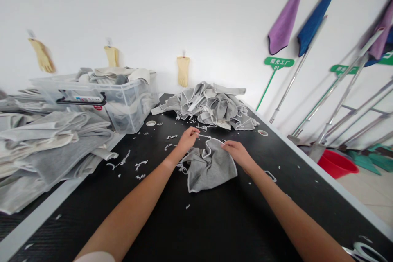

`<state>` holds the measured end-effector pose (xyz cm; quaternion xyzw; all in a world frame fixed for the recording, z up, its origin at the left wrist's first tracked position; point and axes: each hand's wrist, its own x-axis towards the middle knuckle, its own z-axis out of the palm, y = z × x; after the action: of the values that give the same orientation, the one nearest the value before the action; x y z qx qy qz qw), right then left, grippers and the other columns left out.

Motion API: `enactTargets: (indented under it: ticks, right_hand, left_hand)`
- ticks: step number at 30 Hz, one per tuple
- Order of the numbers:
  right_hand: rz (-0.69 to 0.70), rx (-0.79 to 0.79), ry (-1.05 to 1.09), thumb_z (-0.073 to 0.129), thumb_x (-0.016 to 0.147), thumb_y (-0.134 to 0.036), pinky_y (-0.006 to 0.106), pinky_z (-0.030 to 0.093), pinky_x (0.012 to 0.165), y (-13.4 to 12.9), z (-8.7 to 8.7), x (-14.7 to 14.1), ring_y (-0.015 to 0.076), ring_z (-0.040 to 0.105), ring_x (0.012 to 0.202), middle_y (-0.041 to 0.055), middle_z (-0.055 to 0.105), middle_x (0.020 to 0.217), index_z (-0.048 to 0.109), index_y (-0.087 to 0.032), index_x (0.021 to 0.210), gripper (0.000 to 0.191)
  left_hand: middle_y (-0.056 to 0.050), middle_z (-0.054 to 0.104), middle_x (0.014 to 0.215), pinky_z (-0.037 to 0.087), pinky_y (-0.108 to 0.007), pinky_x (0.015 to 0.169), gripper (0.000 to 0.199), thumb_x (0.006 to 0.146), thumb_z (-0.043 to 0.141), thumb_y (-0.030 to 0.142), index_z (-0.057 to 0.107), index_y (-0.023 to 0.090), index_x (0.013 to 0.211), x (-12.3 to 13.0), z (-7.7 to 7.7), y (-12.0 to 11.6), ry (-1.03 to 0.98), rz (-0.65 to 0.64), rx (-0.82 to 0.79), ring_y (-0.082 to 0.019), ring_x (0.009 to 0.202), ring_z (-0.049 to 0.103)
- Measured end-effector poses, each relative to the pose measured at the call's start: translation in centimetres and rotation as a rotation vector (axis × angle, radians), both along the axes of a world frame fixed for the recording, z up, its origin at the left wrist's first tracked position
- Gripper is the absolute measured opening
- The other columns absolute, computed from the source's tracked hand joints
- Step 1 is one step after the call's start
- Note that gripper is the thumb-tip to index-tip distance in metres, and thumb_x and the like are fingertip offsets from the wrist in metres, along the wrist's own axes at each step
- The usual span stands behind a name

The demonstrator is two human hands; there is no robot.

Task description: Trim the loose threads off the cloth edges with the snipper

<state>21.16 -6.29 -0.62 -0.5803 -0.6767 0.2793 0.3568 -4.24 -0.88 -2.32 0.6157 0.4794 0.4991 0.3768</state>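
Note:
A grey cloth (211, 168) with white edging hangs and lies crumpled between my hands, over the black table (172, 229). My left hand (188, 138) pinches the end of a white thread or strip (204, 136) that runs to the cloth's upper edge. My right hand (238, 151) is closed on the cloth's upper right edge. Tangled white thread (182, 168) shows at the cloth's left side.
A pile of grey cloths (211, 104) lies at the table's far end. At the left are a clear bin (129, 108) of cloths and a large cloth stack (61, 147). White scissors (364, 251) sit near right; thread scraps (121, 161) are scattered about.

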Motion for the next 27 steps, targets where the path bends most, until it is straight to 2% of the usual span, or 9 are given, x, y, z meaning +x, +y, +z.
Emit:
enactTargets:
  ticks: [3,5,6,8,10,15,17,21,27]
  right_hand:
    - [-0.021,0.024,-0.007,0.059,0.084,-0.049,0.029,0.035,0.063,-0.1,0.1,-0.1,0.0168,0.050,0.063,-0.0012,0.057,0.063,0.065,-0.020,0.069,0.034]
    - [-0.042,0.044,-0.011,0.058,0.086,-0.050,0.028,0.034,0.061,-0.1,0.1,-0.1,0.0167,0.049,0.063,-0.0014,0.055,0.062,0.063,-0.020,0.068,0.035]
    - [-0.053,0.053,-0.013,0.057,0.086,-0.051,0.028,0.034,0.061,0.0,0.1,-0.1,0.0168,0.049,0.064,-0.0014,0.054,0.062,0.062,-0.021,0.068,0.036]
    - [-0.069,0.061,-0.012,0.057,0.087,-0.052,0.028,0.034,0.061,0.0,0.0,-0.1,0.0171,0.049,0.064,-0.0013,0.054,0.062,0.061,-0.021,0.068,0.037]
    - [-0.057,0.063,0.000,0.057,0.088,-0.053,0.028,0.035,0.061,-0.1,0.1,-0.2,0.0172,0.050,0.064,-0.0011,0.056,0.064,0.063,-0.021,0.070,0.037]
    - [0.093,0.056,0.036,0.059,0.089,-0.051,0.028,0.036,0.062,-0.8,0.9,-1.0,0.0170,0.052,0.066,-0.0011,0.060,0.069,0.069,-0.022,0.080,0.032]
    - [0.156,0.053,0.044,0.059,0.089,-0.050,0.027,0.036,0.062,-1.2,1.3,-1.4,0.0166,0.051,0.066,-0.0016,0.059,0.068,0.068,-0.022,0.081,0.031]
    - [0.282,0.067,0.048,0.060,0.089,-0.046,0.028,0.039,0.067,-1.7,1.9,-2.0,0.0170,0.052,0.070,-0.0011,0.059,0.071,0.066,-0.021,0.076,0.029]
    - [0.384,0.045,0.053,0.061,0.091,-0.046,0.029,0.041,0.073,-2.1,2.1,-2.2,0.0186,0.055,0.078,0.0008,0.062,0.079,0.070,-0.020,0.081,0.030]
  left_hand:
    - [-0.002,0.068,0.082,0.040,-0.029,0.073,0.015,0.086,0.060,0.027,0.066,0.022,0.100,0.6,0.1,-0.7,0.233,0.106,0.041,-0.017,0.072,0.059]
    - [-0.003,0.070,0.084,0.040,-0.030,0.073,0.016,0.088,0.061,0.031,0.068,0.022,0.099,1.1,0.3,-1.2,0.321,0.172,0.046,-0.018,0.073,0.060]
    - [-0.004,0.070,0.082,0.040,-0.030,0.072,0.016,0.088,0.061,0.033,0.069,0.021,0.095,1.3,0.5,-1.3,0.330,0.161,0.032,-0.019,0.073,0.060]
    - [-0.004,0.069,0.074,0.040,-0.030,0.069,0.022,0.089,0.057,0.035,0.073,0.020,0.087,1.8,0.6,-1.4,0.263,0.039,-0.035,-0.020,0.070,0.059]
    - [-0.005,0.070,0.072,0.041,-0.030,0.067,0.030,0.090,0.053,0.035,0.077,0.018,0.086,2.3,0.4,-1.4,0.117,-0.109,-0.121,-0.019,0.069,0.060]
    - [-0.012,0.078,0.106,0.045,-0.031,0.076,0.043,0.091,0.054,0.046,0.082,0.016,0.103,3.0,0.0,-1.9,-0.193,-0.188,-0.381,-0.021,0.086,0.066]
    - [-0.012,0.077,0.115,0.046,-0.032,0.082,0.047,0.092,0.053,0.052,0.082,0.017,0.104,3.0,0.0,-2.2,-0.258,-0.272,-0.459,-0.023,0.095,0.066]
    - [-0.010,0.076,0.123,0.045,-0.034,0.092,0.047,0.088,0.061,0.057,0.082,0.018,0.103,2.6,0.2,-2.4,-0.331,-0.400,-0.506,-0.026,0.109,0.065]
    - [-0.011,0.077,0.113,0.043,-0.034,0.100,0.044,0.083,0.069,0.056,0.080,0.016,0.100,2.5,0.1,-2.2,-0.363,-0.502,-0.511,-0.024,0.107,0.066]
